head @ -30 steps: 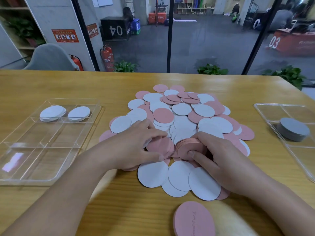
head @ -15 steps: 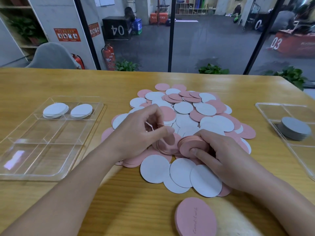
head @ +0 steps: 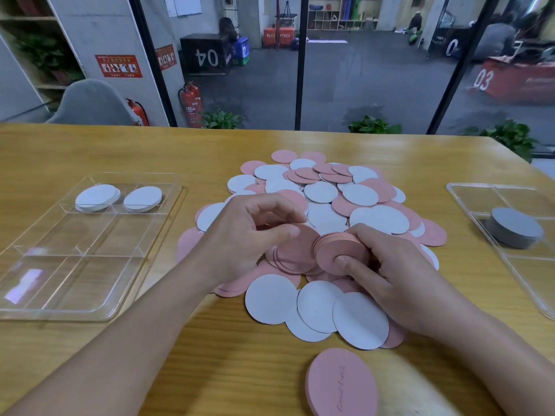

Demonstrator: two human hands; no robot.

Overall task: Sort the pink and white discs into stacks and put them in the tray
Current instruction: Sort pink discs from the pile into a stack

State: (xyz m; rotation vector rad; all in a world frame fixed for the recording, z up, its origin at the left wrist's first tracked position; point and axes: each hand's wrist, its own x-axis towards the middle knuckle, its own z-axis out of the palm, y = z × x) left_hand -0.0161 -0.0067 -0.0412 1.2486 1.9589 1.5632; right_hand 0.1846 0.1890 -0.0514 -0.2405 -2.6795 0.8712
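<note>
A loose pile of pink and white discs (head: 327, 202) covers the middle of the wooden table. My right hand (head: 390, 271) grips a thick stack of pink discs (head: 341, 253) held on edge above the pile's near side. My left hand (head: 243, 235) pinches a few pink discs (head: 295, 247) and holds them against that stack. A clear divided tray (head: 81, 259) lies at the left with two short stacks of white discs (head: 118, 198) in its far compartments. A single thick pink disc (head: 342, 385) lies near the table's front edge.
A second clear tray (head: 516, 235) at the right edge holds a grey stack of discs (head: 515, 226). Bare table lies between the pile and each tray. A glass wall and plants stand behind the far table edge.
My left hand lifted off the pile with a few pink discs and brought them right, up to the stack in my right hand. The right hand rose slightly with its stack.
</note>
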